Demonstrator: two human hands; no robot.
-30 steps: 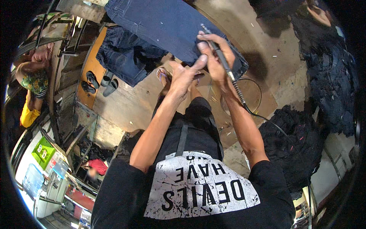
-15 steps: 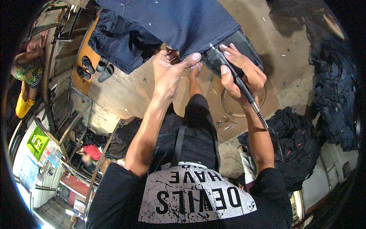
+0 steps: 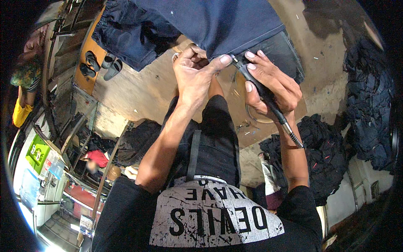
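Note:
A dark navy garment (image 3: pixel 235 25) lies spread over a black flat board (image 3: pixel 279 56) at the top of the view. My left hand (image 3: pixel 195 73) pinches the garment's near edge, its thumb pointing right along the hem and its fingers curled beneath. In my right hand (image 3: pixel 277 86) is a black pen-shaped corded tool (image 3: pixel 263 90) with a short metal tip and a spring-like sleeve at its cable end. The tip rests at the hem, close beside my left thumb; I cannot tell whether it touches the cloth.
Another dark garment (image 3: pixel 130 38) with a gathered waistband hangs at the upper left. Sandals (image 3: pixel 90 63) stand on an orange board. Piles of dark cloth (image 3: pixel 323 155) lie at the right. Other people sit at the left, one with a yellow garment (image 3: pixel 21 112).
Both hands have shifted slightly right along with the garment and board. The tool's tip has moved nearer my left thumb, and my right fingers have drawn closer around the tool.

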